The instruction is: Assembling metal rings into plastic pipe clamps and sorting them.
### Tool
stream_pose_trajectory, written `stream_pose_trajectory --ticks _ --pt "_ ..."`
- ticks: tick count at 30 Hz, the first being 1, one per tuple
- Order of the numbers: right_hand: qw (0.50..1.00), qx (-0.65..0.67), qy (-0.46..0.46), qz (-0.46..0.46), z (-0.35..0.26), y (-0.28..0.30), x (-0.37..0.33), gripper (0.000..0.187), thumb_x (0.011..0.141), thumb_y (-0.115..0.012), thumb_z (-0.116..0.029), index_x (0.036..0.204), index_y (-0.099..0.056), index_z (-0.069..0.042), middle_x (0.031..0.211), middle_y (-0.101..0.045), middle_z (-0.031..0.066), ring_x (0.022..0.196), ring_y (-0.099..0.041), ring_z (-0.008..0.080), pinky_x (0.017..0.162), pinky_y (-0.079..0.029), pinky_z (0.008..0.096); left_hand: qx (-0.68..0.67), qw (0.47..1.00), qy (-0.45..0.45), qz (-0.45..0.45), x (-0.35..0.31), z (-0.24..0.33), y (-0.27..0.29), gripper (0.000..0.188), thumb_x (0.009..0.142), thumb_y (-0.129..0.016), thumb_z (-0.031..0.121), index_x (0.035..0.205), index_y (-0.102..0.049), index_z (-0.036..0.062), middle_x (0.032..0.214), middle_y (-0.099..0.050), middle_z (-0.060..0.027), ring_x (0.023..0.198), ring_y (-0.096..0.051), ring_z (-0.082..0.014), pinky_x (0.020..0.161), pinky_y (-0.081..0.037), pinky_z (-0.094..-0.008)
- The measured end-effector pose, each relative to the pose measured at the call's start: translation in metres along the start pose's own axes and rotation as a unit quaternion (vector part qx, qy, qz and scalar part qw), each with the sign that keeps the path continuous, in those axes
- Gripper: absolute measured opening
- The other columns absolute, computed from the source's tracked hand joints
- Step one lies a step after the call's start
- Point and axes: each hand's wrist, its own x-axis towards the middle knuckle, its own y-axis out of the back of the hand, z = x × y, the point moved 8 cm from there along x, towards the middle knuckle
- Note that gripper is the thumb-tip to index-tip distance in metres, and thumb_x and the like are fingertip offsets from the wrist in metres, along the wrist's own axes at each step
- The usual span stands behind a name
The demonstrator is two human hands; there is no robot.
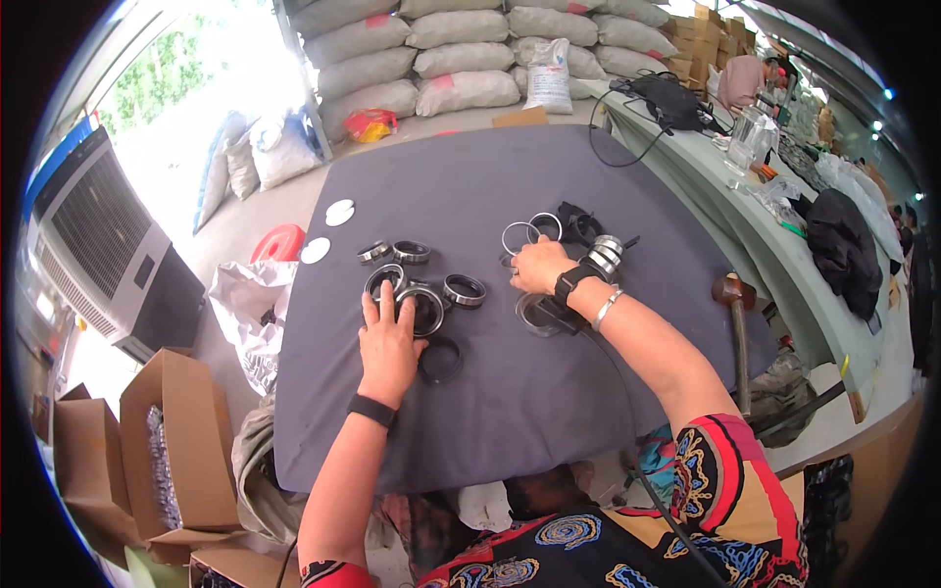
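1. Metal-banded rings (465, 290), round and shiny outside with black inner faces, lie in a loose cluster left of centre on the surface (510, 421), some flat and some tilted.
2. Close to the nearest of them lies a plain black ring (441, 361), matte and dark against the cloth.
3. Over this cluster, the left hand (388, 355) has its fingers (386, 299) extended and spread apart, the tips resting on or just above two of the tilted rings; they clasp nothing visibly.
4. Across a bare stretch of cloth, the right hand (541, 265) has its fingers bent and drawn together near a thin silver ring (520, 238); whether they grip it or merely touch it, I cannot tell.
5. Beside that hand stands a stack of silver rings (606, 257), smooth and glossy, with dark pieces (580, 225) behind it.
6. White discs (340, 213), flat and smooth, lie beyond the left cluster near the edge.
7. Soft, dark grey cloth with faint creases covers the surface.
8. At its right edge rests a mallet (733, 291) with a rounded brown head and slim handle.
9. Farther out, bulging woven sacks (466, 90) are piled behind.
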Motion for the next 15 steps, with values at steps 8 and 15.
stream_pose_trajectory --ticks 8,15 --pt "0.954 0.115 -0.034 0.274 0.044 0.056 -0.029 0.026 0.082 -0.058 -0.027 0.098 -0.064 -0.007 0.099 -0.061 0.0146 0.097 -0.059 0.0315 0.077 -0.051 0.0439 -0.059 0.998 0.001 0.038 -0.019 0.008 0.022 0.051 0.063 -0.081 0.017 0.111 -0.065 0.011 0.145 -0.03 -0.0253 0.132 -0.028 -0.0485 0.099 -0.035 -0.056" --pt "0.98 -0.017 -0.128 0.151 0.119 0.028 0.015 0.025 0.086 -0.05 -0.011 0.098 -0.071 -0.004 0.108 -0.066 0.0177 0.102 -0.062 0.033 0.086 -0.051 0.0397 -0.158 0.986 0.032 0.05 -0.078 0.004 0.047 0.045 0.066 -0.077 0.01 0.11 -0.065 0.0096 0.144 -0.033 -0.0244 0.131 -0.032 -0.0457 0.105 -0.033 -0.0485"
